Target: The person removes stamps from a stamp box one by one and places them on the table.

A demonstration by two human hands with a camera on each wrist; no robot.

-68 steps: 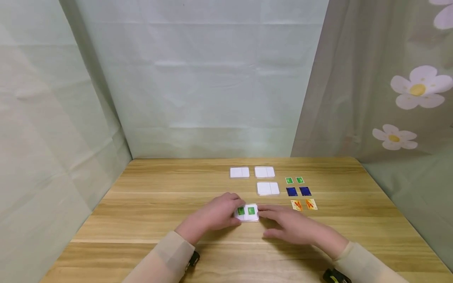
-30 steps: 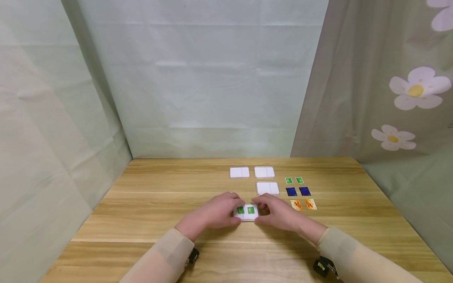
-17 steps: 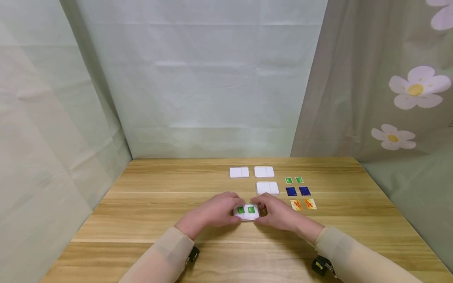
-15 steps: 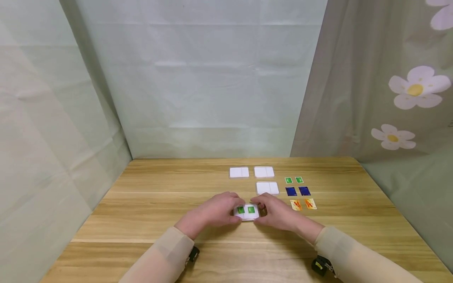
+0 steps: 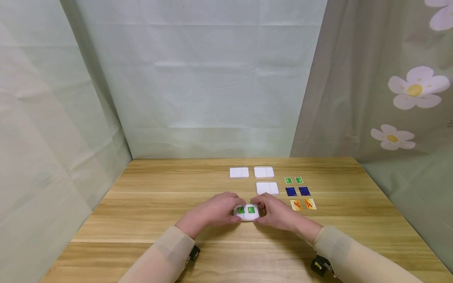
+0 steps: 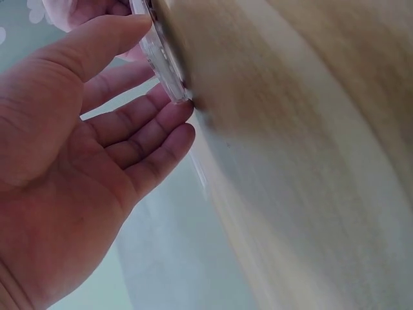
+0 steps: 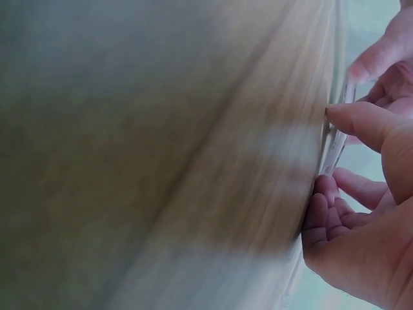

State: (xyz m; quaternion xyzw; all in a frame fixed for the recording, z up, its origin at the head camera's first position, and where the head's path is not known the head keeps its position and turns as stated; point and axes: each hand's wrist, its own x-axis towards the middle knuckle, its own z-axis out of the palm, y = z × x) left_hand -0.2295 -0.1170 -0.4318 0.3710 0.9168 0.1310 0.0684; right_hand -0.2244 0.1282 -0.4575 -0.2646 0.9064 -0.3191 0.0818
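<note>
A flat clear case point(image 5: 246, 216) with a white inlay lies low over the table in front of the person. Two small green stamp-like squares point(image 5: 251, 210) show side by side on the inlay. The left hand point(image 5: 217, 211) grips the case's left end, thumb on the near edge and fingers on the far one. At the right end, the right hand point(image 5: 279, 213) holds it the same way. The left wrist view shows the clear rim point(image 6: 164, 68) between thumb and fingertips. In the right wrist view, the case edge point(image 7: 335, 152) runs between both hands, seen side-on close to the wood.
Behind the hands lie three more flat cases with white inlays: back left point(image 5: 239, 172), back right point(image 5: 264, 172) and a nearer one point(image 5: 267, 188). To the right are pairs of green squares point(image 5: 288, 181), dark blue squares point(image 5: 291, 192) and orange-yellow squares point(image 5: 296, 205). Curtains point(image 5: 212, 98) enclose the wooden table point(image 5: 159, 204).
Earlier the right hand lay with extended fingers beside the case; it has since moved left and taken hold of the right end. The left hand has stayed in place. The last half second shows little motion.
</note>
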